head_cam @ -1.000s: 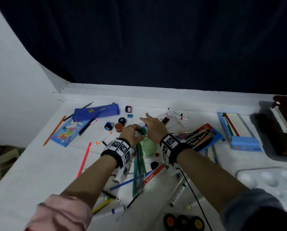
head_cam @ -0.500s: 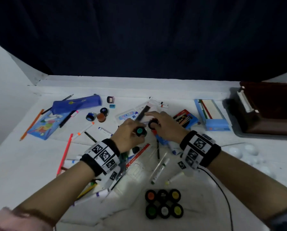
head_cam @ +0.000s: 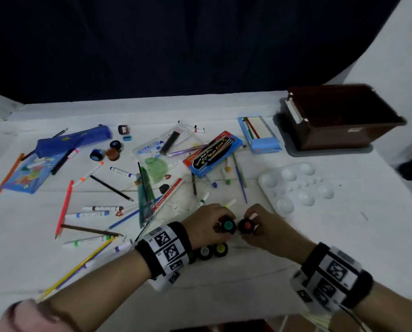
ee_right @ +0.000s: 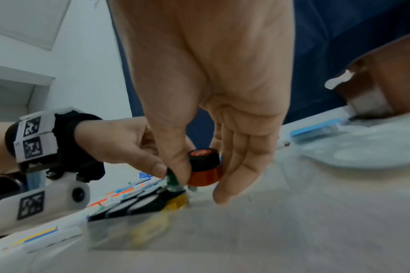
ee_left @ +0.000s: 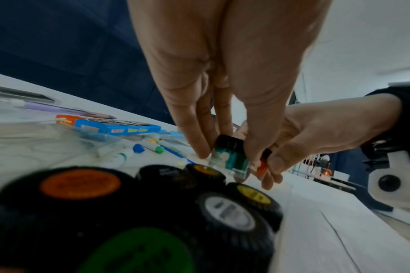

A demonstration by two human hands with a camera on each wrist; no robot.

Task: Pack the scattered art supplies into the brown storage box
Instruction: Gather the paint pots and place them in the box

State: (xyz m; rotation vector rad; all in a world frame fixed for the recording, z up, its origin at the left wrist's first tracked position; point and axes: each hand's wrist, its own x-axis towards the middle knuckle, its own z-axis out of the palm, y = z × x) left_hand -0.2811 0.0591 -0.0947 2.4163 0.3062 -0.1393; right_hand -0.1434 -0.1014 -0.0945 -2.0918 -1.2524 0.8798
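My left hand (head_cam: pixel 211 222) pinches a teal paint jar (head_cam: pixel 228 225) with a black cap, seen close in the left wrist view (ee_left: pixel 231 157). Beside it my right hand (head_cam: pixel 263 226) pinches a red paint jar (head_cam: pixel 247 225) (ee_right: pixel 204 167). Both jars hang just above a cluster of several black-capped paint jars (head_cam: pixel 212 251) (ee_left: pixel 229 210) near the table's front edge. The brown storage box (head_cam: pixel 339 116) stands open at the far right, well away from both hands. Pens, pencils and markers (head_cam: pixel 121 171) lie scattered across the white table (head_cam: pixel 224 295).
A white paint palette (head_cam: pixel 296 185) lies right of the hands. A blue-and-red water colour box (head_cam: pixel 212 152), a light blue case (head_cam: pixel 260 135), a blue pencil pouch (head_cam: pixel 74 140) and three small jars (head_cam: pixel 109 150) sit farther back. A grey tray (head_cam: pixel 332 152) lies under the box.
Both hands pulled back from the middle of the table toward the front edge, each carrying a paint jar. They now sit just above the cluster of jars.
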